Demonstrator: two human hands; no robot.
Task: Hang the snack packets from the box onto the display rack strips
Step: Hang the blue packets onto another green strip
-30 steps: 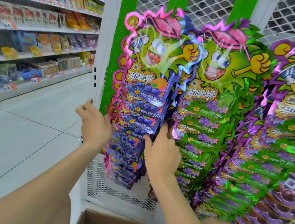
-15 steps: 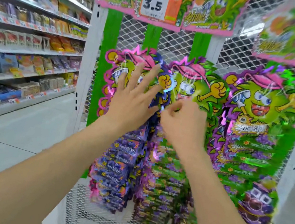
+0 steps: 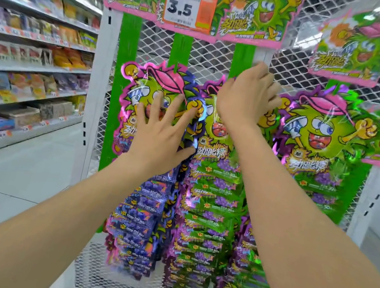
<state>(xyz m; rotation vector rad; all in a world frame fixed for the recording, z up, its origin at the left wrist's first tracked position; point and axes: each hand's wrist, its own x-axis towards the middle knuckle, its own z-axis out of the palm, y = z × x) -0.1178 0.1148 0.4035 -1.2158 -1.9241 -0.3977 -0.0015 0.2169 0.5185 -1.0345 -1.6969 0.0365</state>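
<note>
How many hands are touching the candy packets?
2. The left hand lies flat, fingers spread, on the blue bunch; the right hand curls round the top of the green bunch beside it. None seem hidden.

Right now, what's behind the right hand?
The right hand covers the top of the middle green packet strip, in front of the white mesh rack. What its curled fingers hold, and how the strip hangs there, cannot be seen.

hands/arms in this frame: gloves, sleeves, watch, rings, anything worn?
Nothing worn that shows. The left hand and right hand are bare, with no gloves, rings or wristband visible. The forearms are bare down to the frame edge, with no sleeve or watch in view. The nails are too blurred to judge.
</note>
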